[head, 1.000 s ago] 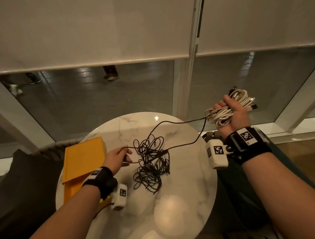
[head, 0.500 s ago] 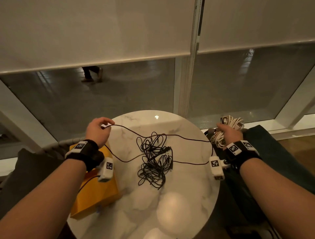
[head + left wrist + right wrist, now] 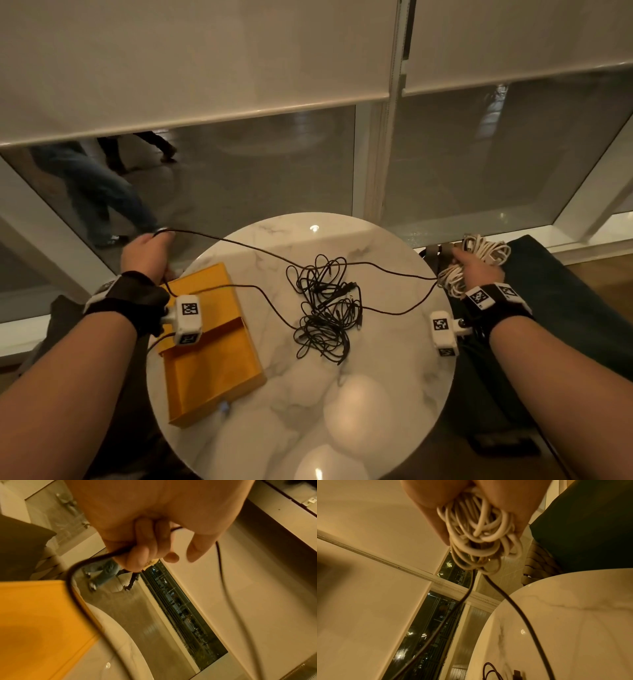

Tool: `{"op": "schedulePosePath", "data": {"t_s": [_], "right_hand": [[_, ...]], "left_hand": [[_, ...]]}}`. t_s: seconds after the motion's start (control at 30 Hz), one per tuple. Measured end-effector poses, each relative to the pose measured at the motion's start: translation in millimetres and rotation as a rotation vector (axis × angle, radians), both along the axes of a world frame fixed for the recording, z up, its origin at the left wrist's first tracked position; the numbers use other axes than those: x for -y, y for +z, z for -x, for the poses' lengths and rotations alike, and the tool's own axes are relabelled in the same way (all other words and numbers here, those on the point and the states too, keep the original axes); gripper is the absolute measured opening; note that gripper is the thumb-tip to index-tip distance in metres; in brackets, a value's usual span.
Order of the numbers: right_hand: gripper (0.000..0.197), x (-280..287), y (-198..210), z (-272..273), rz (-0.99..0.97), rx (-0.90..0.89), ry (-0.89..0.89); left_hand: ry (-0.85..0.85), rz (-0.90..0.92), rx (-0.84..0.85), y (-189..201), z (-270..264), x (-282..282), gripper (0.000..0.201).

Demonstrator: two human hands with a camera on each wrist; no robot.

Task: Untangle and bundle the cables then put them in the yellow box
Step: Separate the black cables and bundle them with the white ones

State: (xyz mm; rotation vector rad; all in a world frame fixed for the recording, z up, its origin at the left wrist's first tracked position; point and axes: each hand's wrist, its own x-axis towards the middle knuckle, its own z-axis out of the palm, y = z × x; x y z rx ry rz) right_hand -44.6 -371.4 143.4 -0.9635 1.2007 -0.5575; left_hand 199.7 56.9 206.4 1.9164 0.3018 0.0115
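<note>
Across the round marble table [image 3: 376, 404], a black cable [image 3: 239, 244] ran left to right, from the left hand [image 3: 145, 255] beyond the far-left edge to the right hand [image 3: 478, 269] off the right edge. The left wrist view showed fingers [image 3: 140, 555] curled round it. The right wrist view showed the right hand clenching a white cable bundle [image 3: 481, 534], black strands hanging below. The black tangle [image 3: 325, 305] lay mid-table, beside the yellow box [image 3: 209, 346] at the left edge.
</note>
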Motion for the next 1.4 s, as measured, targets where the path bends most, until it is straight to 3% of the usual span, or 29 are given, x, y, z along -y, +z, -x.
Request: {"op": "schedulePosePath", "data": {"t_s": [0.1, 0.2, 0.3, 0.47, 0.57, 0.67, 0.7, 0.73, 0.83, 1.0, 1.17, 1.4], "right_hand": [[0.063, 1.2, -8.5, 2.6, -0.026, 0.014, -0.051], [0.064, 3.3, -14.2, 3.3, -0.021, -0.006, -0.037], [0.070, 10.4, -18.8, 2.2, 0.006, -0.022, 0.003], [0.063, 21.7, -19.0, 7.5, 0.050, -0.077, 0.067], [0.068, 32.0, -28.4, 12.6, 0.064, -0.148, 0.102], [0.073, 40.9, -40.2, 17.9, 0.085, -0.201, 0.122], [0.073, 44.1, -43.0, 19.6, 0.089, -0.215, 0.132], [0.071, 46.7, -45.6, 21.7, 0.093, -0.227, 0.146], [0.065, 56.2, -53.3, 28.5, 0.116, -0.279, 0.209], [0.061, 67.9, -62.7, 35.9, 0.136, -0.325, 0.264], [0.059, 77.1, -66.5, 31.4, 0.142, -0.338, 0.299], [0.066, 106.3, -62.9, 32.6, 0.160, -0.361, 0.281]], "left_hand": [[-0.041, -0.148, 0.127, 3.3, 0.8, -12.5, 0.026], [-0.015, -0.089, 0.188, 11.0, 2.6, -19.9, 0.016], [0.024, 0.128, 0.160, 21.4, 8.7, -16.9, 0.004], [0.081, 0.276, 0.005, 34.2, 25.5, 7.9, 0.023], [0.067, 0.577, 0.028, 40.0, 33.4, 24.5, 0.029], [-0.045, 0.870, 0.122, 57.2, 47.2, 47.3, 0.007], [-0.078, 0.897, 0.172, 63.3, 50.9, 54.6, 0.016], [-0.109, 0.904, 0.216, 67.5, 51.6, 61.4, 0.021], [-0.093, 0.879, 0.362, 79.9, 51.5, 80.0, 0.013], [-0.028, 0.763, 0.473, 90.1, 46.9, 83.9, 0.017], [0.076, 0.560, 0.352, 90.4, 56.6, 87.1, 0.032], [-0.007, 0.339, 0.192, 82.4, 73.5, 93.8, 0.038]]}}
